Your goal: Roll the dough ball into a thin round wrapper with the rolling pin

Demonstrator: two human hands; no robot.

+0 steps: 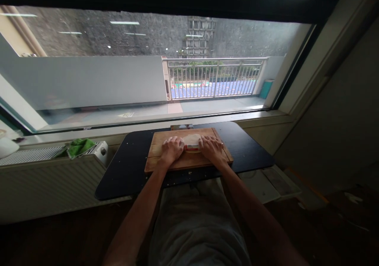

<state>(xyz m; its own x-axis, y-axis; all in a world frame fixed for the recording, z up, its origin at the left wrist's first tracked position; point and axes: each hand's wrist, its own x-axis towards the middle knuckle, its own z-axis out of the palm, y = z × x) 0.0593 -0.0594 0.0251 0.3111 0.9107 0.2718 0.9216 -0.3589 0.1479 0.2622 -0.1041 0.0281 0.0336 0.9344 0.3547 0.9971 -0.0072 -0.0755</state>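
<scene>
A wooden cutting board [154,154] lies on the dark table, and on it is a flat, pale round of what looks like dough [192,137]. Across the dough lies a roller-like cylinder with a red and white label [193,147]. My left hand [172,149] is closed over its left end, fingers curled. The other end is under my right hand [211,147], whose fingers also bend over it. Both palms hide the cylinder's ends, so its exact kind does not show.
The dark table [251,151] has small pale crumbs on it and stands against the window sill. A flat picture-like item [181,127] lies behind the board. To the left is a radiator [53,183] with a green cloth [80,147] on top.
</scene>
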